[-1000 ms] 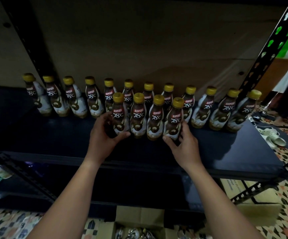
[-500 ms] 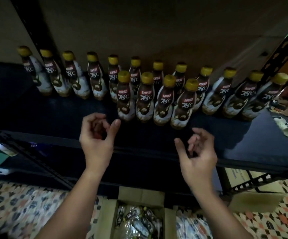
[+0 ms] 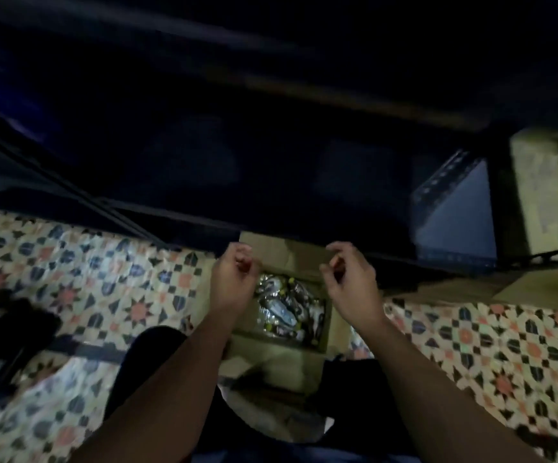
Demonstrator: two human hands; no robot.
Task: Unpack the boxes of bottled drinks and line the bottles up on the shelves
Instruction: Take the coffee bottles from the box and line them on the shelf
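Note:
An open cardboard box (image 3: 332,329) stands on the floor below the dark shelf (image 3: 270,182), holding several plastic-wrapped bottles (image 3: 287,312) lying inside. My left hand (image 3: 234,282) hovers over the box's left side, fingers loosely curled and holding nothing. My right hand (image 3: 351,282) hangs over the box's right side, fingers also loosely curled and empty. The frame is blurred. The shelved bottles are out of view.
Patterned floor tiles (image 3: 87,282) spread to both sides. A black object (image 3: 7,332) lies on the floor at left. More cardboard boxes (image 3: 544,192) sit at the right behind a slotted metal shelf post (image 3: 444,182). My dark-clothed knees (image 3: 150,349) flank the box.
Both hands left the front row of bottles and dropped toward the box on the floor. The view tilted down, so the shelved bottles went out of sight.

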